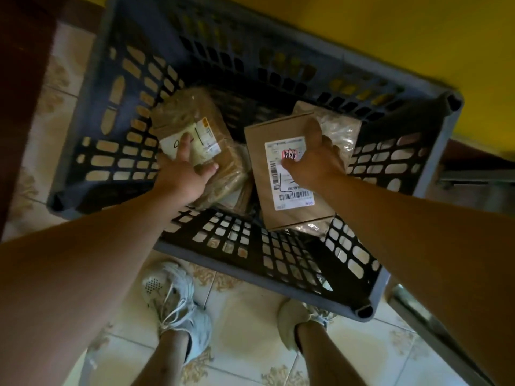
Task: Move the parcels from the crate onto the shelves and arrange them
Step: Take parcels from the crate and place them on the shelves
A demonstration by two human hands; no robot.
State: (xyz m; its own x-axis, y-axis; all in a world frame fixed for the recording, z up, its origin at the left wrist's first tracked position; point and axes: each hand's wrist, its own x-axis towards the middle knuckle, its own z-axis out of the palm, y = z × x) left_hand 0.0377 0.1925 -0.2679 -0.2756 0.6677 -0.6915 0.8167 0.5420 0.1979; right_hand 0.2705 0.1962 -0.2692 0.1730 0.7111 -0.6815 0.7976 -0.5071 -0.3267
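While left fingers (185, 146) press a taped parcel (192, 129), right fingers (313, 132) grip a smooth cardboard box (289, 196).

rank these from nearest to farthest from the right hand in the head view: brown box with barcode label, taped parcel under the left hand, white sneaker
1. Brown box with barcode label: held in the right hand.
2. Taped parcel: across the crate, under the left hand.
3. White sneaker: on the floor outside.

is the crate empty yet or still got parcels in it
Not empty. The crate holds a taped parcel under the left hand, a cardboard parcel gripped by the right hand, and more beneath them.
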